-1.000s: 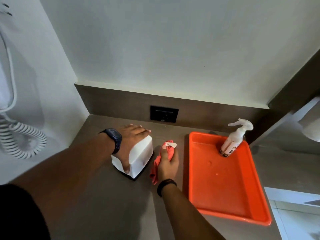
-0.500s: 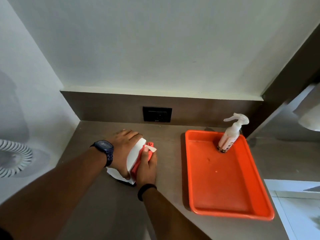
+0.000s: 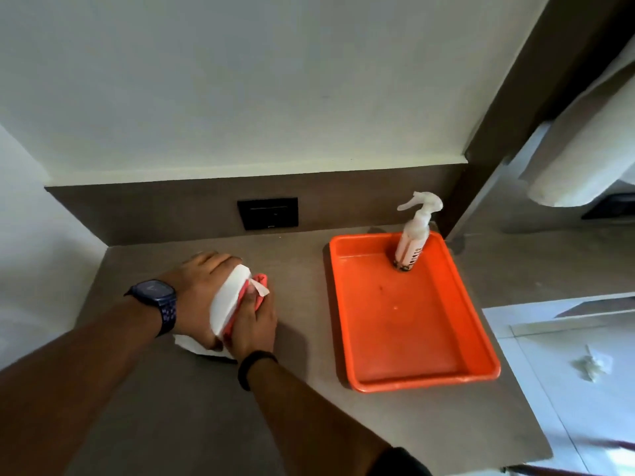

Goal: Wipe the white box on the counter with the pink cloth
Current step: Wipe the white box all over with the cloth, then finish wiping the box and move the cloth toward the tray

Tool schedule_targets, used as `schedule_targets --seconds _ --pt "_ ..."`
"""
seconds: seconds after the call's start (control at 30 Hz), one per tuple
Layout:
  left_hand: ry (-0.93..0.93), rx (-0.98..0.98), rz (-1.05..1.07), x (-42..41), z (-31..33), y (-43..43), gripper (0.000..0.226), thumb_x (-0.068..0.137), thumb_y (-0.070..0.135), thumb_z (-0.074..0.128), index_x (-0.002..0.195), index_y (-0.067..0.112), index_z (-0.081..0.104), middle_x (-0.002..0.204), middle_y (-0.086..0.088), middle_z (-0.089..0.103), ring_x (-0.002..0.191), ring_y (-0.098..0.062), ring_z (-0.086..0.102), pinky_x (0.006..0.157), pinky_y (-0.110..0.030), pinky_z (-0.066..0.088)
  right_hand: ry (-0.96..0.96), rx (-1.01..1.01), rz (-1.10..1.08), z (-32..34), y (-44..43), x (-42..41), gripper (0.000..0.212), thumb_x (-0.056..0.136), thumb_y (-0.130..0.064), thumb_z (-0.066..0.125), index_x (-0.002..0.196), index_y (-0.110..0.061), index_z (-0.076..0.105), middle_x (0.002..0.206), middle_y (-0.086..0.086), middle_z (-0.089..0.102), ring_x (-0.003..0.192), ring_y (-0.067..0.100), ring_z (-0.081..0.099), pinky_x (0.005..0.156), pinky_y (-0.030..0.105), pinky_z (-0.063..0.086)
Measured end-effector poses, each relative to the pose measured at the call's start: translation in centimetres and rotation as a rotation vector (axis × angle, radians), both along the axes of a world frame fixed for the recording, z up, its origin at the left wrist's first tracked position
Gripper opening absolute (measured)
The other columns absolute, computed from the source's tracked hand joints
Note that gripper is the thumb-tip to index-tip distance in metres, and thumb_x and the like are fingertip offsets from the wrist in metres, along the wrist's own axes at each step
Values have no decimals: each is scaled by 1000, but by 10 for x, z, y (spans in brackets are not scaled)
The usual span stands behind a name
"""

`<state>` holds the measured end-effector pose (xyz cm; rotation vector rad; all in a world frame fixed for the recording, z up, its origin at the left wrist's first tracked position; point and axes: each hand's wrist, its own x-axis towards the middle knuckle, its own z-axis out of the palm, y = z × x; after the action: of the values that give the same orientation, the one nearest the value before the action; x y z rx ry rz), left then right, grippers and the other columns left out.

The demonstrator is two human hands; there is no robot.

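The white box (image 3: 225,300) stands on the brown counter (image 3: 192,400) at the left, tipped slightly. My left hand (image 3: 197,286), with a dark watch on its wrist, lies over the box's top and left side and grips it. The pink cloth (image 3: 245,293) is pressed flat against the box's right face by my right hand (image 3: 254,324), whose fingers are closed on the cloth. A white tag sticks out of the cloth at its far end. Most of the cloth is hidden under my right hand.
An orange tray (image 3: 357,372) lies on the counter to the right, with a spray bottle (image 3: 414,235) standing in its far corner. A black wall socket (image 3: 268,213) sits in the back panel. The counter ends at the right; a tiled floor lies below.
My right hand has moved left with the pink cloth, from beside the box to flat against its right face. The left hand has kept its grip on the box. The camera has shifted right.
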<state>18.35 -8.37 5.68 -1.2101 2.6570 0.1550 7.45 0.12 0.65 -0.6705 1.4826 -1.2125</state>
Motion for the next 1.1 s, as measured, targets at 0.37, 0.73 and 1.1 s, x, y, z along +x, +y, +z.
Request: schedule_targets --seconds 0.37,0.73,1.1 --pt "-12 49 54 -4 9 5 139 22 75 73 141 22 23 141 0 36 129 -20 32 108 -37 34 -36 29 -9 4 -2 -1 47 100 -44 41 145 -30 43 149 1 51 138 21 46 119 46 35" --pt "27 -3 59 1 0 3 136 17 82 66 135 27 23 135 1 43 123 -22 40 103 -39 39 -104 139 -44 12 -6 3 45 101 -43 37 145 -35 42 148 1 52 136 25 49 116 49 39" --pt "29 -31 149 -3 -3 9 135 13 90 61 130 29 30 126 4 49 112 -20 46 96 -42 45 -301 168 -140 41 -12 -36 36 101 -31 50 123 -6 63 104 5 68 87 13 63 72 22 50"
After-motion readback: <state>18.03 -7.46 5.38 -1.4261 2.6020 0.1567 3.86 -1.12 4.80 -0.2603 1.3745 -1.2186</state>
